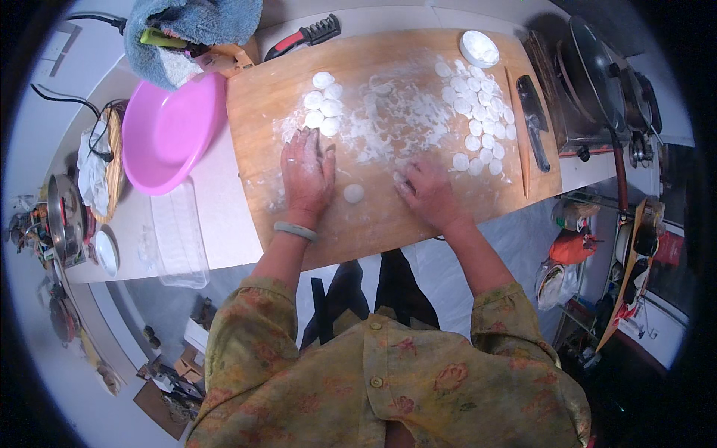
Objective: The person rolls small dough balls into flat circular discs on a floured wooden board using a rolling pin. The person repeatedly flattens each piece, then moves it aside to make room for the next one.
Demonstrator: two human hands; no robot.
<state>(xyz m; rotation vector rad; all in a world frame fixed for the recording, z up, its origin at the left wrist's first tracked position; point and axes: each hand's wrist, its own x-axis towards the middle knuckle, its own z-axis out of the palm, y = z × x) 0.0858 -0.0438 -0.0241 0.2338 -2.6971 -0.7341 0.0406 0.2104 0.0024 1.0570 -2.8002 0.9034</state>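
Observation:
On a wooden board (269, 117) dusted with flour, my left hand (307, 171) lies palm down, its fingertips just below a small cluster of floured dough discs (330, 108). My right hand (428, 190) rests on the board with its fingers curled; a small pale piece shows at the fingertips, and whether it is gripped is unclear. Between the hands, nearer the left, lies a single dough disc (353, 194). Many more dough discs (473, 106) lie at the right, below a white bowl of flour (479, 49). Beside them are a thin wooden rolling pin (518, 131) and a dark-bladed knife (533, 120).
A pink plastic basin (173, 131) stands left of the board, with a clear plastic tray (180, 238) near the counter's edge. A knife sharpener (305, 36) and a blue towel (224, 19) are behind the board. Pans (594, 73) stand on a stove at the right.

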